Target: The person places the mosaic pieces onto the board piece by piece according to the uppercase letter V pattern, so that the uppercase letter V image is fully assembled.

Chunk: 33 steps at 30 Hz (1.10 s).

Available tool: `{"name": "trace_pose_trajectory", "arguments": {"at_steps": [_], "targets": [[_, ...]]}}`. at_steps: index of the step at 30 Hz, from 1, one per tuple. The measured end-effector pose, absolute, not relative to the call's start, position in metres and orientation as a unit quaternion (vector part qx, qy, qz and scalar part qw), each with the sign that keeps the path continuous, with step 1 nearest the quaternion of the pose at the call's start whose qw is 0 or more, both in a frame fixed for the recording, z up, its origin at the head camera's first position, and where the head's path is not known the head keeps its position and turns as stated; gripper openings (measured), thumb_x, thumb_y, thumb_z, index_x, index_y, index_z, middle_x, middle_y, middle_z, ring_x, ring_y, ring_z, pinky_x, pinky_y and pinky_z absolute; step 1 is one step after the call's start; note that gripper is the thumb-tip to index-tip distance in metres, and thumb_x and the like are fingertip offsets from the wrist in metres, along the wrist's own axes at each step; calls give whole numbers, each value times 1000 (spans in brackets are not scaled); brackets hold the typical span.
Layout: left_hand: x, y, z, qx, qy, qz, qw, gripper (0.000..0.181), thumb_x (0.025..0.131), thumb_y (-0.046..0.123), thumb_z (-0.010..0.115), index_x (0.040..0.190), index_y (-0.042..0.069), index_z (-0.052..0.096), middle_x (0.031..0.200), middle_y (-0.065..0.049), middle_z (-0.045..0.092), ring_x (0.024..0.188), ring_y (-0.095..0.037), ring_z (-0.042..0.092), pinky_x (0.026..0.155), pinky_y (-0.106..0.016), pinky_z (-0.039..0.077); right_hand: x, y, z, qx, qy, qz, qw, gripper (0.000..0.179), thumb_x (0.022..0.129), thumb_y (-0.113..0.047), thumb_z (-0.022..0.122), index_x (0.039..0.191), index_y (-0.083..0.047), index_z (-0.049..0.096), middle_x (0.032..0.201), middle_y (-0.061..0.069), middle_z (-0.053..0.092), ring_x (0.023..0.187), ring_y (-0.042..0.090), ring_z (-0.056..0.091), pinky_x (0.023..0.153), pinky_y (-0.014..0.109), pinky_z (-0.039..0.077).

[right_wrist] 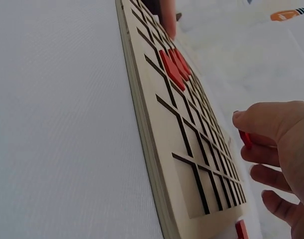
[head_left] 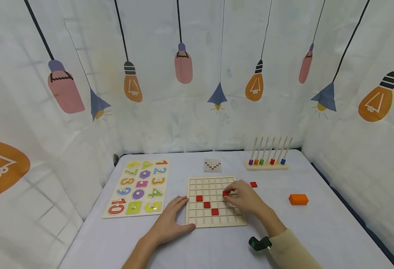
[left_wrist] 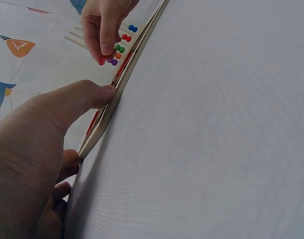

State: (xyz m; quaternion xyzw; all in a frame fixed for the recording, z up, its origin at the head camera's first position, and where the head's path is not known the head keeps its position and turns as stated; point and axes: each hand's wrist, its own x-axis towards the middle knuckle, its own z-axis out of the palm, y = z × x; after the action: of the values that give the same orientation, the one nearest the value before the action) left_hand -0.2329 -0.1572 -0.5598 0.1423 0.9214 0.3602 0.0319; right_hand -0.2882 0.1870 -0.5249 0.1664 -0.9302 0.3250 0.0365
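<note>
**Right hand [head_left: 242,196] holds a red tile [head_left: 225,194] over the board [head_left: 217,224]**

The tile is pinched between the right thumb and fingertips, the gap between them closed down to the tile itself; the remaining fingers bend loosely, apart from it. Seen from both wrists, the tile is held above the board, not touching it, over its right part. The left hand [head_left: 173,220] has its thumb spread well away from its fingers, the thumb on the board's near left corner and the fingertips against the left edge.

Three placed tiles [head_left: 206,204] sit in grid cells, stepping diagonally nearer and rightward. A loose tile [head_left: 253,184] lies on the desk [head_left: 321,239] just beyond the right hand, with an orange block [head_left: 298,199] farther right.

The readable marks are on the number board [head_left: 107,215] at left: 1 to 5 down its right column, 10 at its near left corner. Behind the grid are a small pattern card [head_left: 212,165] and a bead stand [head_left: 267,167].
</note>
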Motion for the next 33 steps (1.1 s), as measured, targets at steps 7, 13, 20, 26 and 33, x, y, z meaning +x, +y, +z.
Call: {"name": "trace_pose_trajectory", "arguments": {"at_steps": [7, 13, 20, 26, 33], "targets": [[-233, -158, -559, 146, 917, 369, 35, 106, 80, 70, 90, 168, 25, 51, 178, 7, 41, 171, -29, 30, 135, -63, 34, -295, 172, -525, 217, -918, 329, 50, 16, 99, -27, 86, 114, -23, 83, 110, -13, 75, 112, 12, 64, 101, 43, 59], [-233, -158, -559, 150, 917, 367, 35, 106, 81, 71, 89, 168, 25, 51, 178, 6, 41, 171, -29, 31, 134, -64, 36, -299, 158, -525, 242, -909, 335, 46, 15, 100, -26, 85, 114, -22, 83, 110, -11, 77, 111, 17, 68, 99, 45, 62], [-233, -159, -558, 146, 919, 364, 32, 105, 81, 71, 89, 168, 26, 51, 178, 6, 41, 171, -29, 31, 133, -64, 37, -304, 140, -524, 243, -912, 329, 34, 17, 101, -30, 84, 117, -23, 83, 113, -12, 76, 112, 14, 64, 99, 40, 61], [-233, -160, -558, 145, 919, 365, 31, 105, 80, 71, 89, 168, 27, 51, 179, 6, 41, 171, -29, 31, 134, -64, 36, -306, 122, -524, 261, -910, 322, 29, 17, 101, -31, 83, 116, -22, 83, 111, -12, 77, 111, 14, 64, 99, 37, 59], [-233, -160, -560, 157, 914, 372, 31, 105, 82, 72, 89, 168, 25, 51, 178, 5, 41, 170, -29, 32, 134, -63, 36, -305, 102, -527, 271, -913, 302, 32, 20, 103, -34, 81, 120, -23, 82, 114, -13, 75, 113, 12, 63, 101, 37, 59]]}}
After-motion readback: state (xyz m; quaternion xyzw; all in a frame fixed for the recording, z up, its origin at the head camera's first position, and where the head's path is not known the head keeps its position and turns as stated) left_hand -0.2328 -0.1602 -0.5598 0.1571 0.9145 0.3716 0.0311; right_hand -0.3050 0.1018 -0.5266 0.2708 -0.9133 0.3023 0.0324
